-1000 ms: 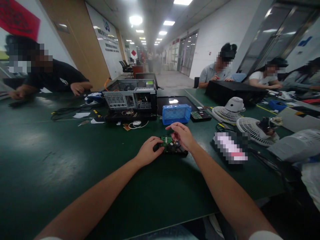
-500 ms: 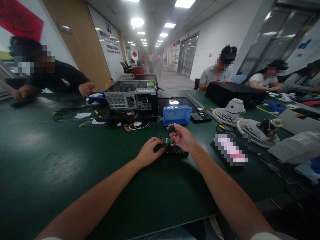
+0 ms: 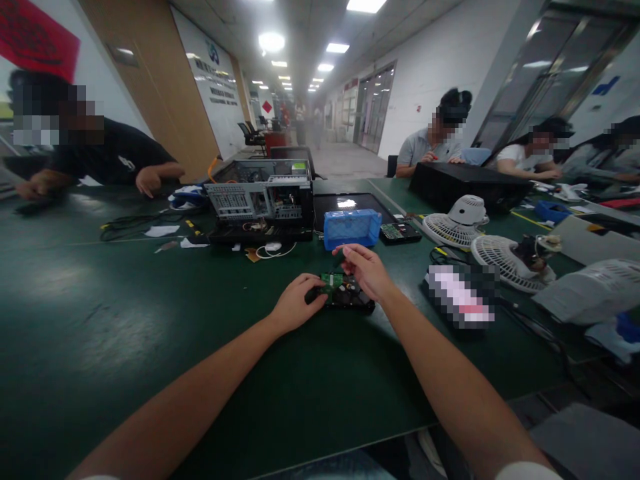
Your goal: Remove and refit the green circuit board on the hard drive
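A small open black casing with a circuit board lies flat on the green table in front of me. Its green board shows at the left, with dark parts and wires to the right. My left hand grips the casing's left end, thumb at the near side and fingers over the top. Just above the casing's far right part is my right hand, fingers closed in a pinch. Something dark may be between those fingertips, too small and dim to name. Behind the right hand stands a blue plastic bin.
An opened computer case stands behind, left of the bin. Another board in a black casing lies right of the bin. White fan parts and a blurred-out pinkish object are on the right. Several people sit around the table.
My right hand has shifted slightly, its fingers drawn closer together, and the dark thing at its fingertips shows less. My left hand keeps its hold. The view has moved a little.
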Available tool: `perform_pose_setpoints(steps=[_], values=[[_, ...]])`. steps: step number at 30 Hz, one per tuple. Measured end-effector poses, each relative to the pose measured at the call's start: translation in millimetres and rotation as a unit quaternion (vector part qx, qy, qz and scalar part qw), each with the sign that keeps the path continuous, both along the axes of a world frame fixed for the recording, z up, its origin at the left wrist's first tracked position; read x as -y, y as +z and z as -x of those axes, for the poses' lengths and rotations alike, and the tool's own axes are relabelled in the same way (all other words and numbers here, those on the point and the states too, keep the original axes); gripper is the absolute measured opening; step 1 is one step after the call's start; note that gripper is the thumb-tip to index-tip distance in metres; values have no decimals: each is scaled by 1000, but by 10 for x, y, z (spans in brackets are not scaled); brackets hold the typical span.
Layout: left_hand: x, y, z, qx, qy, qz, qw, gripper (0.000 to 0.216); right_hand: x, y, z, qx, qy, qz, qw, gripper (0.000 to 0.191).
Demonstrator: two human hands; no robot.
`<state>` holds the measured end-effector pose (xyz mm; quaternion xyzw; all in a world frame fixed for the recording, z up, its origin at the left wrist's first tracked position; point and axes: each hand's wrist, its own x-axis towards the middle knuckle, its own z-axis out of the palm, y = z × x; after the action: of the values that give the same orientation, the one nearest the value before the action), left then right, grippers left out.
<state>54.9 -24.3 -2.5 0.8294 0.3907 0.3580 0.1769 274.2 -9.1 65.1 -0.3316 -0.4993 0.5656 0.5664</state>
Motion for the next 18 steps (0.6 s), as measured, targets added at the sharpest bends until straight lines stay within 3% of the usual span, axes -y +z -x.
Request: perform_pose_setpoints(steps=[9,18], values=[[22,23,-17,-5,7,6,1000,31,-23,-47,15,-53,3,17,998,24],[27,35,-17,-5,7,1,1000,30,32,2,5,-61,60,76,993,21]])
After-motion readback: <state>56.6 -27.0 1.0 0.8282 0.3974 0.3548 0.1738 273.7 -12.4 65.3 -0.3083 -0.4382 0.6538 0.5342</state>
